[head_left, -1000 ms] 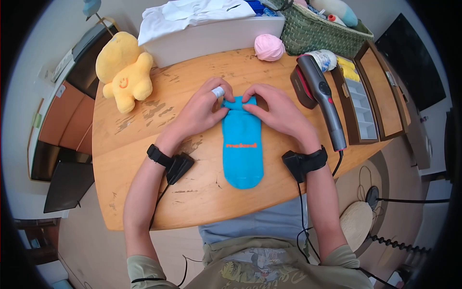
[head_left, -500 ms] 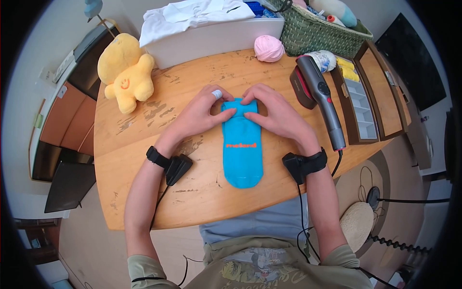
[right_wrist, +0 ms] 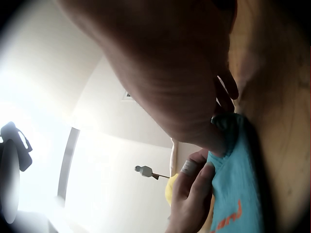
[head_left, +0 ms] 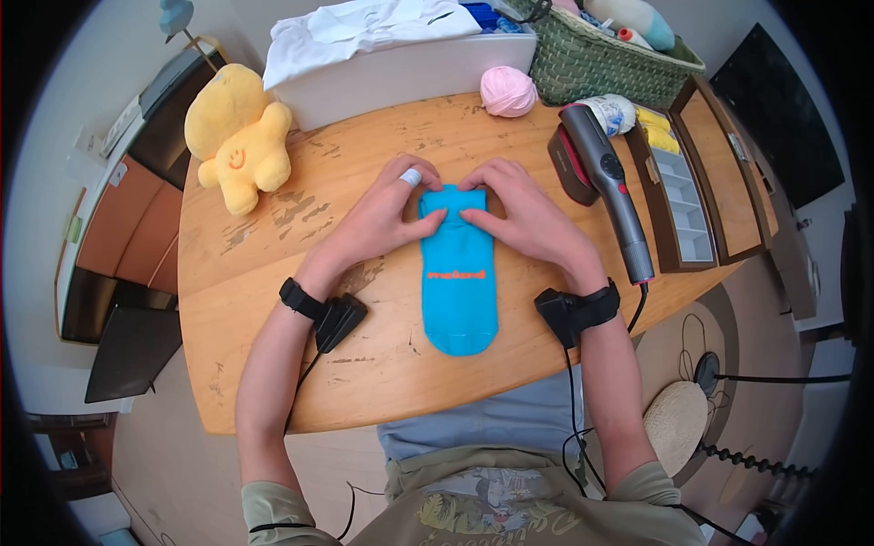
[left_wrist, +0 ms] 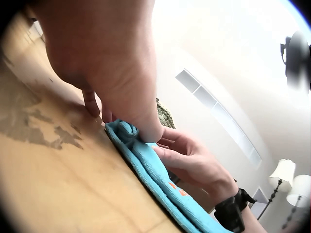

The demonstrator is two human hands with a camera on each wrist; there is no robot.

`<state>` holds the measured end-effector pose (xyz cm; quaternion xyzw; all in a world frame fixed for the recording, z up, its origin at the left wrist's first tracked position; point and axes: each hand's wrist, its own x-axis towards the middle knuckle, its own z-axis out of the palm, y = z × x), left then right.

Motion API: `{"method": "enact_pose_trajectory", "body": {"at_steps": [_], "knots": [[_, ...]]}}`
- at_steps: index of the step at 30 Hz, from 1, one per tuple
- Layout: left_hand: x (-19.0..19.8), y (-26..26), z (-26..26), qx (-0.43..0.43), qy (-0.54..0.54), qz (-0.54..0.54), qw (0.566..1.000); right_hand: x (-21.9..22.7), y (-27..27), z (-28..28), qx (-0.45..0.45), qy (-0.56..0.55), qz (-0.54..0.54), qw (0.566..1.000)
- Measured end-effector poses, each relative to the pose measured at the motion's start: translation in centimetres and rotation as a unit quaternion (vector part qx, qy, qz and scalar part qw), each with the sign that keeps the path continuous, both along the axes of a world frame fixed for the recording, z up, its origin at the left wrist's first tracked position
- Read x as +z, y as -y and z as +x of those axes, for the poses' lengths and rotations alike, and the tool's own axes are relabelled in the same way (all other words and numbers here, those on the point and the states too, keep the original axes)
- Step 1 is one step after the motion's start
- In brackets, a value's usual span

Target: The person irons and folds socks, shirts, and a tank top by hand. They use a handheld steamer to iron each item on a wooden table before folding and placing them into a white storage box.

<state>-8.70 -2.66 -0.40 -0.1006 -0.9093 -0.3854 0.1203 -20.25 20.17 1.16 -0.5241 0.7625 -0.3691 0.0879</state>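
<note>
- While the turquoise sock [head_left: 460,309] lies on the wooden table [head_left: 246,364], the left hand [head_left: 378,211] pinches its cuff [head_left: 453,202] at the left.
- The right hand [head_left: 528,211], apart from the left, pinches the other side.
- Left of the sock: yellow plush toy [head_left: 244,155].
- Right of the sock: grey handheld garment steamer [head_left: 612,177].

2 hands [head_left: 375,213] hold sock [head_left: 460,314] (blue).

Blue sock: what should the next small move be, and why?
Probably press the far end of the blue sock flat: the left hand and right hand both hold it there, and the left wrist view shows the fabric bunched at that end.
</note>
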Motion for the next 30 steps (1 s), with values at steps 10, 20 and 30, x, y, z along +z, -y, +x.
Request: {"method": "enact_pose_trajectory", "body": {"at_steps": [10, 20, 30], "knots": [[1.0, -0.4, 0.4, -0.041, 0.007, 0.025, 0.999, 0.8, -0.1, 0.6, 0.019, -0.003, -0.009, 1.0], [2.5, -1.2, 1.1, -0.082, 0.051, 0.038, 0.995, 1.4, -0.4, 0.5, 0.076, 0.081, 0.007, 0.994], [2.5, -0.8, 1.3, -0.183, -0.003, 0.006, 0.983, 1.0, -0.9, 1.7, 0.044, 0.166, 0.002, 0.985]]}}
